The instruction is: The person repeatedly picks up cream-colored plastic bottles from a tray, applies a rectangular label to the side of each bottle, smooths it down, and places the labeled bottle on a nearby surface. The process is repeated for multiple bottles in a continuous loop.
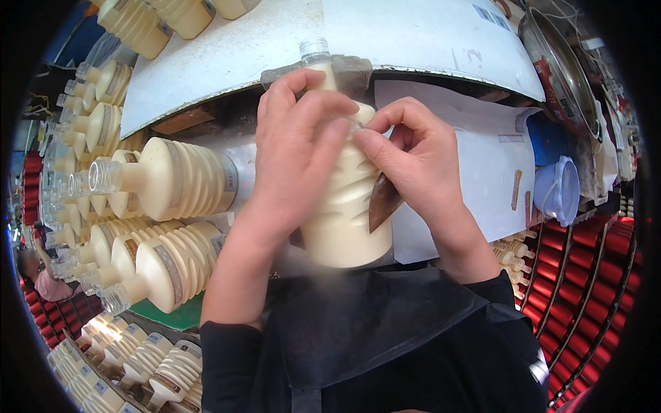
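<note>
A cream bottle (344, 237) with spiral grooves and a clear glass neck lies in front of me, neck pointing away and resting by a grey cloth (354, 72). My left hand (292, 141) curves over the bottle's shoulder, fingers bent against it. Thumb and forefinger of my right hand (420, 151) pinch at a small, shiny piece on the shoulder, too small to name. A brown, pointed flat piece (384, 201), like a scraper, sticks out from beneath the right palm, against the bottle's side. Fingers partly hide the upper bottle.
Several similar cream bottles (182, 180) lie stacked on the left, with more at the lower left. A white board (241, 48) spans the far side. White paper (461, 172) covers the right side, beside a pale bucket (559, 193). Red racks (585, 289) stand at right.
</note>
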Demonstrator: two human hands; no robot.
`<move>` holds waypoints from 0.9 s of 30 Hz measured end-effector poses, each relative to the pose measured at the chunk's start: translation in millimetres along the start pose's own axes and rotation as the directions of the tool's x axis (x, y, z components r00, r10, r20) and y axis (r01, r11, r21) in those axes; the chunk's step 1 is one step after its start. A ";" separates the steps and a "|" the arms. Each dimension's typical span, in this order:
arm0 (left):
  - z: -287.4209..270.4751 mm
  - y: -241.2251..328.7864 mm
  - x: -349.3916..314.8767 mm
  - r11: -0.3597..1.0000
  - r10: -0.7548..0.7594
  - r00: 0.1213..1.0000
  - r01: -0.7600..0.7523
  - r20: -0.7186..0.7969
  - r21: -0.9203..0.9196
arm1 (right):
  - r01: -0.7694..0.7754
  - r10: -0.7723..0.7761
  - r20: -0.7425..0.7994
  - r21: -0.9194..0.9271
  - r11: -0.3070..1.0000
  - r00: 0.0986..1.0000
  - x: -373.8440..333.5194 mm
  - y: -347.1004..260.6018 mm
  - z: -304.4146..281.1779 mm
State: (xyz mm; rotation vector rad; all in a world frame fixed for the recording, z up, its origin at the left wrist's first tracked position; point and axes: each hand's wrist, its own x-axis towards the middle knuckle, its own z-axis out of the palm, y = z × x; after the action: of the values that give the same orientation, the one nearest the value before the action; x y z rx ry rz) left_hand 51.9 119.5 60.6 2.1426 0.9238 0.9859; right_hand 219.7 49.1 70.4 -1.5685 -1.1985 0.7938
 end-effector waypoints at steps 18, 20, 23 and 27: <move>2.9 -0.6 -1.0 0.998 -0.038 0.998 0.035 -0.058 -0.054 | -0.165 0.145 0.099 0.237 0.957 0.984 4.4 -0.2 -1.9; 3.8 -4.4 0.5 0.988 -0.059 0.992 0.043 -0.108 -0.146 | -0.167 0.147 0.093 0.260 0.951 0.985 5.9 0.8 -0.5; 6.1 -6.3 -1.6 0.981 -0.125 0.982 0.102 -0.139 -0.164 | -0.173 0.154 0.091 0.264 0.949 0.984 7.2 0.9 0.6; 6.8 -6.2 -5.6 0.956 -0.241 0.966 0.220 -0.093 -0.195 | -0.166 0.152 0.075 0.239 0.957 0.986 8.6 0.6 2.1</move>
State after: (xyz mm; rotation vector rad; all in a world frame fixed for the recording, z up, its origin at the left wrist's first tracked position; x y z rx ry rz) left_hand 52.6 117.2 50.1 1.7941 1.0685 1.0415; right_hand 220.6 57.9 69.7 -1.4578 -0.9802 1.0555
